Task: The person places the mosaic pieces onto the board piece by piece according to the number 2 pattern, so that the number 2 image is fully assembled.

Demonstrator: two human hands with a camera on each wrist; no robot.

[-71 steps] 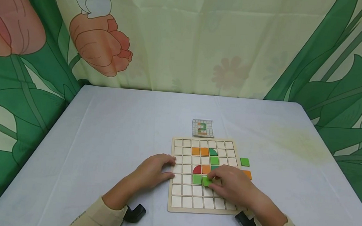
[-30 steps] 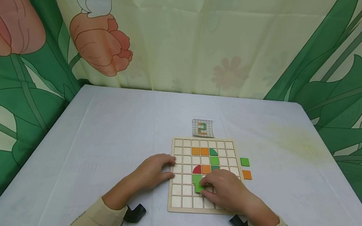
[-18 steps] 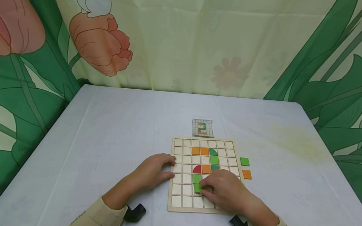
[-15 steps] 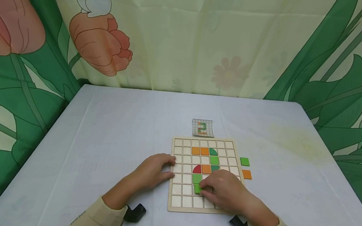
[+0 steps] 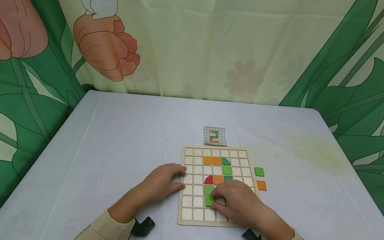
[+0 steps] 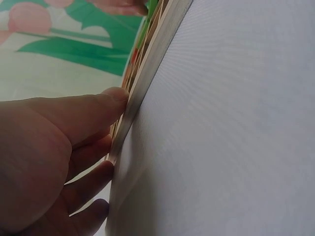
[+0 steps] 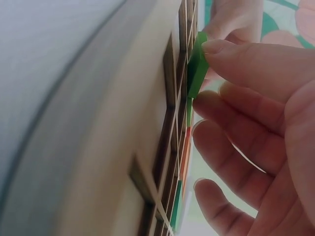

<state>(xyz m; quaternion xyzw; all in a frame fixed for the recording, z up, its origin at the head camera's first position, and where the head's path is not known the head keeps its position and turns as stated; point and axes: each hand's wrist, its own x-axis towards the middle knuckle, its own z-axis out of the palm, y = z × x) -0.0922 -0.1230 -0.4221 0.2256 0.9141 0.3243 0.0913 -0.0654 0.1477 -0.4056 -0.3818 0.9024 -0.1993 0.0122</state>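
Note:
A wooden grid board (image 5: 187,221) lies on the table with coloured tiles in some of its cells. My left hand (image 5: 160,182) rests its fingertips against the board's left edge; in the left wrist view its thumb (image 6: 115,94) touches the rim. My right hand (image 5: 238,201) pinches a green square tile (image 5: 209,201) by its right side. That tile sits over a cell just below another green tile (image 5: 208,190); in the right wrist view it stands up above the grid, tilted. The right hand hides several cells behind it.
A small pattern card (image 5: 215,136) lies behind the board. Right of the board are a loose green tile (image 5: 259,172) and an orange tile (image 5: 261,185). A printed curtain (image 5: 183,42) hangs behind the white table (image 5: 128,130).
My right hand has moved left and toward me with the green tile, from beside the other green tile to the cell below it. My left hand stays put.

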